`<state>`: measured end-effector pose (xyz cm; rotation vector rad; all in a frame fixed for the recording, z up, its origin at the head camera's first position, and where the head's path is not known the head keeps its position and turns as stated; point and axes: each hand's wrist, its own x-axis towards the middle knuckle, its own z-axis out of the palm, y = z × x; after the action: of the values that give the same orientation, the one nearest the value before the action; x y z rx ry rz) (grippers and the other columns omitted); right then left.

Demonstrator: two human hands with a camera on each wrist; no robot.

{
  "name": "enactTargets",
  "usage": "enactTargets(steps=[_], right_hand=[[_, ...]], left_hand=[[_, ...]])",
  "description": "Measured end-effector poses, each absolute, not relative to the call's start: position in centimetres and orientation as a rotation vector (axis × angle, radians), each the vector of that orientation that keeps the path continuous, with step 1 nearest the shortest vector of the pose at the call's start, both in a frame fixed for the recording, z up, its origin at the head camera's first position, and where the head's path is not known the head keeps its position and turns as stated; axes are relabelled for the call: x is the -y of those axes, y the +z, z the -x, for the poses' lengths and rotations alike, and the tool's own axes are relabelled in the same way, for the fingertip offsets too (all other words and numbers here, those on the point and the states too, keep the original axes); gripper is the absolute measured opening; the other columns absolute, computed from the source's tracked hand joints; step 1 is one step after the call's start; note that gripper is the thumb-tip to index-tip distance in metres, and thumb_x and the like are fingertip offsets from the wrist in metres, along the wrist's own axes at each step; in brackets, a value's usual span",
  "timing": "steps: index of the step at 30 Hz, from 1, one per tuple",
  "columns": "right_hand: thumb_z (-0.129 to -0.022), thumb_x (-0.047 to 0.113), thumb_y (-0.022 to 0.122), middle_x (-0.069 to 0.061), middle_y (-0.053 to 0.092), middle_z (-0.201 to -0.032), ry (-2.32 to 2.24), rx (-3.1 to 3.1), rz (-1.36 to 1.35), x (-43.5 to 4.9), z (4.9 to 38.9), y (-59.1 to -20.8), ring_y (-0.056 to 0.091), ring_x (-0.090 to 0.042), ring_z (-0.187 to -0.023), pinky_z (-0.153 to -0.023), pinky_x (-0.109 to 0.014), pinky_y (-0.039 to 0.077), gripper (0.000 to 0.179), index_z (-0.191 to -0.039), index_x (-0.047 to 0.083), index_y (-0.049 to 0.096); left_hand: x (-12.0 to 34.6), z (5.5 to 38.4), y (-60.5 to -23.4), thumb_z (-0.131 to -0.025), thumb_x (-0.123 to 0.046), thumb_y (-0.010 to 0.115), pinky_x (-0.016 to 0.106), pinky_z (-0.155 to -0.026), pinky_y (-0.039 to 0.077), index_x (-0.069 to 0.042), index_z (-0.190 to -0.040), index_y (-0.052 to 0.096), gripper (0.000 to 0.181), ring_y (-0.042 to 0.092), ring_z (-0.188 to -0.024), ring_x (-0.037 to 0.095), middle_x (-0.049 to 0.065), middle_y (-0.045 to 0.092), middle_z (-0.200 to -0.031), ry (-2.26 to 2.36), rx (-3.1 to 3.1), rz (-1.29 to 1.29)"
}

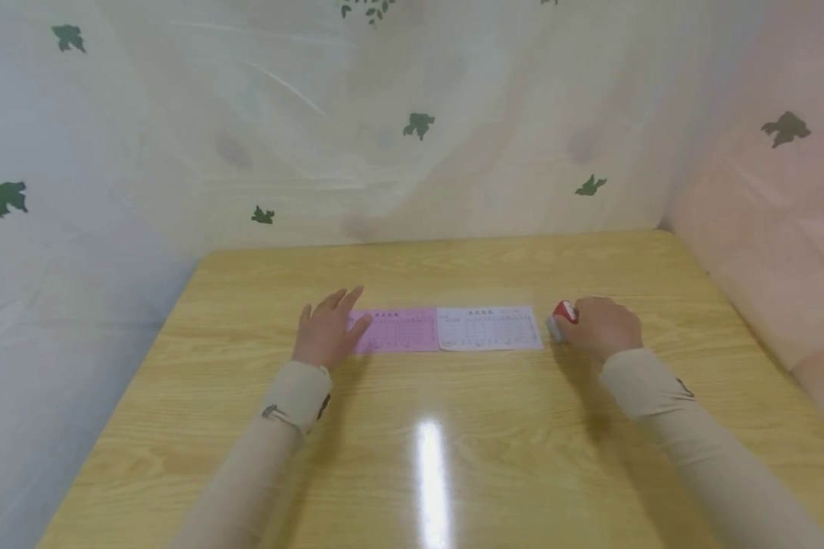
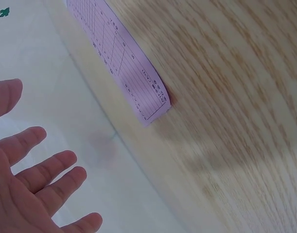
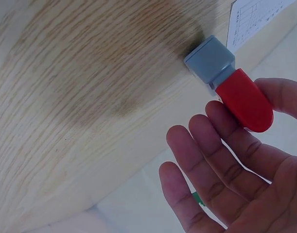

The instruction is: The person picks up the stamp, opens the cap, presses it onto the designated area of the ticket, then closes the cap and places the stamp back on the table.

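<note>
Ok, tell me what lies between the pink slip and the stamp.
The white slip, then a narrow strip of bare table; the head view shows it.

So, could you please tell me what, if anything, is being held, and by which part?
The right hand pinches the red-and-grey stamp by its red handle; the left hand holds nothing.

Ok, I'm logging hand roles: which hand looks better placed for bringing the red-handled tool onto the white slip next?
Probably the right hand: it pinches the red-handled tool just beside the white slip. The left hand holds nothing and is by the pink slip.
</note>
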<state>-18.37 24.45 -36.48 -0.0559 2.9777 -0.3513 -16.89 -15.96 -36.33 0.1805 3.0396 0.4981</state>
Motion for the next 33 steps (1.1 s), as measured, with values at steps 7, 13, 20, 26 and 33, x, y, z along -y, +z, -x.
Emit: enactTargets(steps=[7,13,20,26,33], right_hand=[[-0.099,0.041,0.055,-0.012,0.057,-0.079,-0.412,-2.996,0.018,-24.4,18.1,-36.2,0.052,-0.028,-0.069,-0.055,-0.037,0.039,0.041,-0.079,0.006,0.056],[-0.100,0.041,0.056,-0.010,0.052,-0.076,-0.441,-3.017,0.052,-24.0,17.7,-35.5,0.049,-0.027,-0.070,-0.056,-0.035,0.035,0.041,-0.076,0.008,0.051],[-0.100,0.040,0.059,-0.009,0.052,-0.075,-0.480,-3.055,0.104,-23.6,17.2,-34.8,0.049,-0.026,-0.069,-0.055,-0.034,0.034,0.041,-0.077,0.008,0.051],[-0.100,0.041,0.060,-0.013,0.058,-0.080,-0.496,-3.055,0.129,-23.1,17.0,-34.3,0.051,-0.028,-0.071,-0.057,-0.036,0.039,0.040,-0.082,0.006,0.056],[-0.100,0.039,0.060,-0.020,0.067,-0.095,-0.530,-3.080,0.142,-22.5,16.4,-33.7,0.056,-0.031,-0.077,-0.064,-0.042,0.048,0.039,-0.096,0.000,0.064]], left_hand=[[15.7,16.8,-36.1,-0.106,-0.038,0.052,0.064,-0.121,0.013,-0.014,-0.160,0.032,0.062,0.034,-0.147,0.039,0.019,0.036,-0.160,0.537,-3.044,-0.201],[15.4,16.7,-35.7,-0.105,-0.037,0.055,0.063,-0.121,0.016,-0.013,-0.157,0.037,0.061,0.039,-0.144,0.040,0.019,0.041,-0.157,0.595,-3.071,-0.215],[14.9,16.7,-35.7,-0.104,-0.036,0.057,0.063,-0.121,0.018,-0.013,-0.156,0.040,0.059,0.041,-0.143,0.039,0.017,0.044,-0.156,0.628,-3.082,-0.243],[14.3,16.5,-35.5,-0.103,-0.035,0.059,0.063,-0.120,0.018,-0.014,-0.155,0.041,0.059,0.043,-0.142,0.038,0.017,0.045,-0.155,0.665,-3.079,-0.292],[13.6,16.2,-34.6,-0.104,-0.036,0.059,0.063,-0.121,0.017,-0.014,-0.155,0.041,0.059,0.042,-0.142,0.037,0.016,0.044,-0.156,0.651,-3.092,-0.331]])
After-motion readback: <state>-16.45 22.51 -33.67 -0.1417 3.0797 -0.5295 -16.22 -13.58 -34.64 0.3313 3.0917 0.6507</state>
